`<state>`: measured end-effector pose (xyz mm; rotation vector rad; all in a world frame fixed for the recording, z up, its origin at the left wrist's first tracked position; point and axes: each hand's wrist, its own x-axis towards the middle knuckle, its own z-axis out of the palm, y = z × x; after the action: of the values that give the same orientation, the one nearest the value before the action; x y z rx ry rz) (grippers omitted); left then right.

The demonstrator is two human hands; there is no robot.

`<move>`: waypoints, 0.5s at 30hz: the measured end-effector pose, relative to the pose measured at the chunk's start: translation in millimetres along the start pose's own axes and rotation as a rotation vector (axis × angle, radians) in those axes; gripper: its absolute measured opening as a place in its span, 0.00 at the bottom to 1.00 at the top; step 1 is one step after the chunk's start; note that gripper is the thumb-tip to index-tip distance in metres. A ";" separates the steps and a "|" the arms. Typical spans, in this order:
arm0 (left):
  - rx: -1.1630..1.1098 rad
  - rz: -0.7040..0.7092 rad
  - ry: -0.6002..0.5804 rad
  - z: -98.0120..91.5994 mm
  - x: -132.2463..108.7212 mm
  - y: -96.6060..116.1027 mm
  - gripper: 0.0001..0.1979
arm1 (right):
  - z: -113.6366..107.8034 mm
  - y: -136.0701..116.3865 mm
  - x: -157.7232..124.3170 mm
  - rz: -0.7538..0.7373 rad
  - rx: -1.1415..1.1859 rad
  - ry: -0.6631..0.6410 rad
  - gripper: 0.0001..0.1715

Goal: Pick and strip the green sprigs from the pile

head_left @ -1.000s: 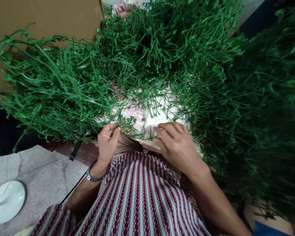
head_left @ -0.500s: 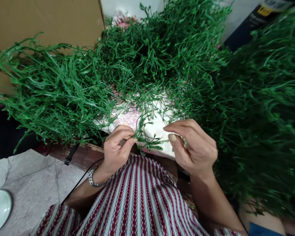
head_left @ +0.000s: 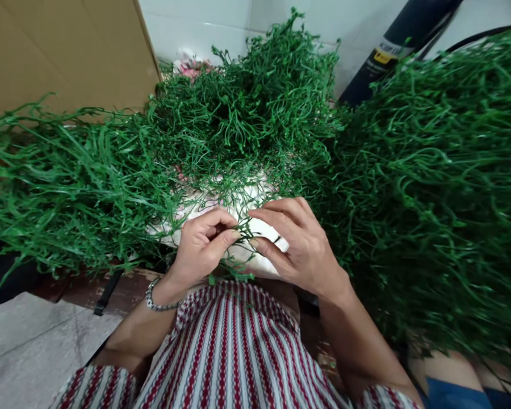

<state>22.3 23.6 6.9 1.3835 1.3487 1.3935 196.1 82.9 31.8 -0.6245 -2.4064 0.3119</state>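
My left hand [head_left: 206, 241] pinches a thin green sprig [head_left: 246, 230], which looks like plastic, between thumb and forefinger. Its branching strands spread to the right and hang below the fingertips. Close on the right, my right hand [head_left: 298, 244] has its thumb and forefinger apart, one on either side of the strands; whether they touch any is hard to see. Beneath both hands lies a pale flowered cloth [head_left: 259, 261]. Beyond it, a loose heap of similar green sprigs [head_left: 247, 108] covers the back.
More green sprigs are piled at the left [head_left: 80, 187] and in a big mass at the right [head_left: 434, 199]. A cardboard sheet [head_left: 68, 51] stands at the back left. A dark cylinder [head_left: 383, 57] leans by the white wall. Another person's knee [head_left: 445, 369] shows at lower right.
My right hand has moved left, up to the sprig by my left fingertips. The left hand keeps its pinch. The view has shifted, bringing more of the right pile into sight.
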 end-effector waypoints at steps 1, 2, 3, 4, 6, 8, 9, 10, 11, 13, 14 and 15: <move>0.010 -0.001 -0.039 0.6 1.4 0.6 0.04 | 0.6 1.2 -1.4 0.003 -0.005 -0.006 0.20; 0.022 0.003 -0.078 1.2 2.7 1.2 0.04 | 1.7 2.5 -2.9 0.000 -0.010 -0.013 0.18; 0.037 0.015 -0.113 1.8 3.9 1.8 0.04 | 3.0 3.9 -4.6 -0.008 -0.014 -0.014 0.16; 0.064 0.034 -0.142 2.5 4.9 2.3 0.04 | 4.6 5.4 -6.4 -0.014 -0.016 -0.008 0.13; 0.167 0.097 -0.173 4.0 6.7 3.0 0.03 | 7.9 8.2 -10.6 -0.020 -0.018 0.020 0.09; 0.303 0.186 -0.181 5.1 8.0 2.9 0.03 | 10.7 10.3 -14.9 -0.021 -0.035 0.043 0.09; 0.361 0.226 -0.188 5.4 8.4 2.3 0.03 | 11.7 11.1 -16.9 -0.023 -0.047 0.050 0.09; 0.401 0.257 -0.202 5.6 8.7 1.3 0.03 | 12.5 11.6 -18.6 -0.029 -0.055 0.052 0.10; 0.422 0.280 -0.221 5.6 8.8 -0.2 0.03 | 13.0 12.1 -20.1 -0.034 -0.059 0.050 0.10; 0.440 0.312 -0.259 5.7 8.9 -4.6 0.04 | 13.9 13.1 -22.4 -0.036 -0.043 0.014 0.09; 0.454 0.326 -0.269 6.1 8.9 -7.2 0.05 | 14.7 13.8 -23.4 -0.029 -0.021 -0.018 0.09; 0.472 0.338 -0.270 6.8 8.9 -9.9 0.06 | 15.8 14.7 -24.3 -0.016 0.008 -0.054 0.09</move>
<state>26.0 35.1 -1.8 2.1107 1.3550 1.0691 208.3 82.1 1.7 -0.5999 -2.4597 0.3354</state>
